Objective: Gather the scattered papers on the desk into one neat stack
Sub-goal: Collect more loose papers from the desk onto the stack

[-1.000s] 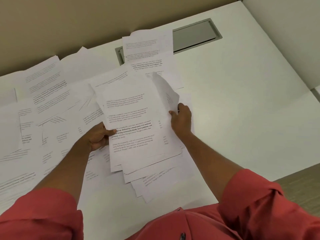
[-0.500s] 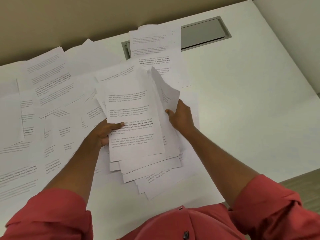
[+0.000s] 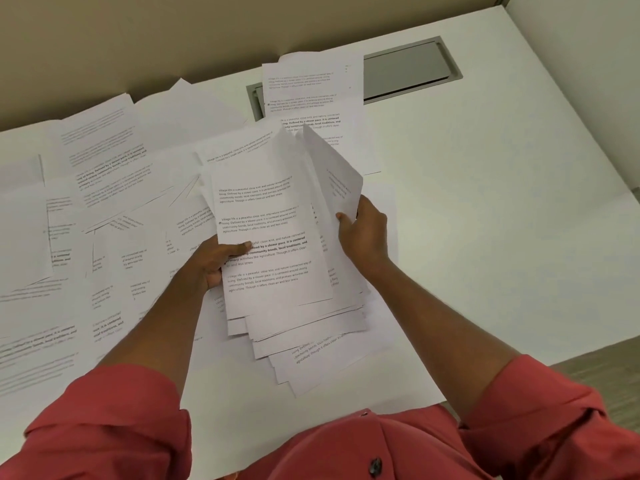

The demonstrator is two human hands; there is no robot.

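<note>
A loose bundle of printed white papers [image 3: 273, 237] is held between both hands above the middle of the white desk [image 3: 485, 220]. My left hand [image 3: 214, 261] grips its left edge, thumb on the top sheet. My right hand [image 3: 363, 230] holds the right edge, where a few sheets curl upward. The lower ends of the bundle fan out unevenly. Several scattered papers [image 3: 104, 209] lie overlapping across the left half of the desk, and one sheet [image 3: 311, 88] lies at the back.
A grey cable hatch [image 3: 412, 69] is set into the desk at the back, partly covered by the far sheet. A beige wall runs behind the desk and a partition stands at the right. The desk's front edge meets wooden flooring at lower right.
Both hands have lifted the bundle slightly and squeezed it closer together. The sheets on the right edge have curled up more. The scattered papers have not moved.
</note>
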